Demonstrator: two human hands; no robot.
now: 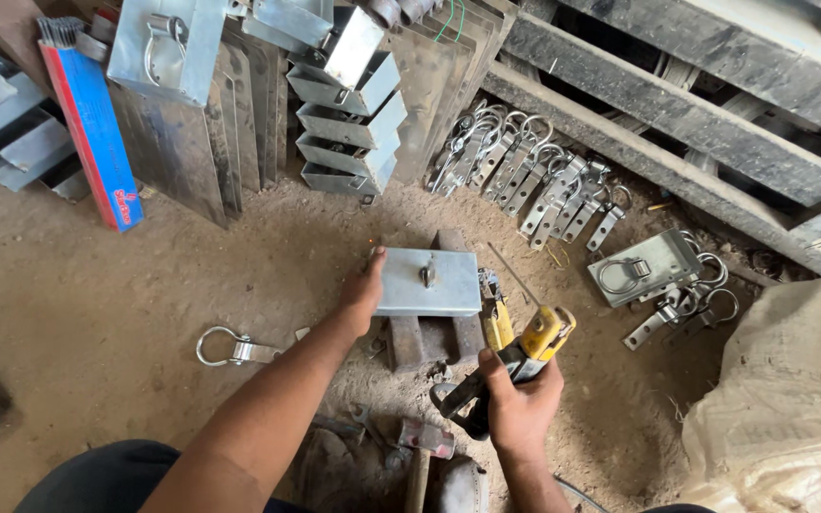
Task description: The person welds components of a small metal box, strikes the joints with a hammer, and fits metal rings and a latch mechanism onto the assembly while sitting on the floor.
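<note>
**A:** Status from the head view, near to far?

**B:** Nearest: hammer (pixel 420 456) lying on the dirt floor (pixel 97 323) by the knees, head up, handle toward the camera. Some dark scrap beside it, too blurred to identify.

**A:** Hands?

**B:** Right hand (pixel 517 407) is fisted tight round the black grip of a yellow-headed electrode holder (pixel 525 353). Tool is tilted, yellow end up and away, held clear of the work. Left hand (pixel 363 290) is stretched forward, fingers loosely spread, fingertips pressing the left edge of the metal plate (pixel 428 281). Nothing gripped, just contact.

**A:** Where's the plate?

**B:** Centre of view, lying flat on two dark steel blocks (pixel 434 337) set in the floor. Small loop fitting stands at its middle. Yellow-handled pliers (pixel 498 318) just beside its right edge.

**A:** Around it?

**B:** Left of the forearm, a single ring hasp (pixel 230 348) lies on the floor. Right of the plate, another plate with ring latch (pixel 643 267) and a few loose hasps. Pale sack (pixel 791 399) at the far right.

**A:** Further back?

**B:** Row of ring hasps (pixel 525 171) leaning on a dark beam (pixel 677 114). Stacked sheet-metal boxes (pixel 344 104) and upright sheets (pixel 182 133) behind. Red-and-blue carton (pixel 97 142) leaning at far left.
</note>
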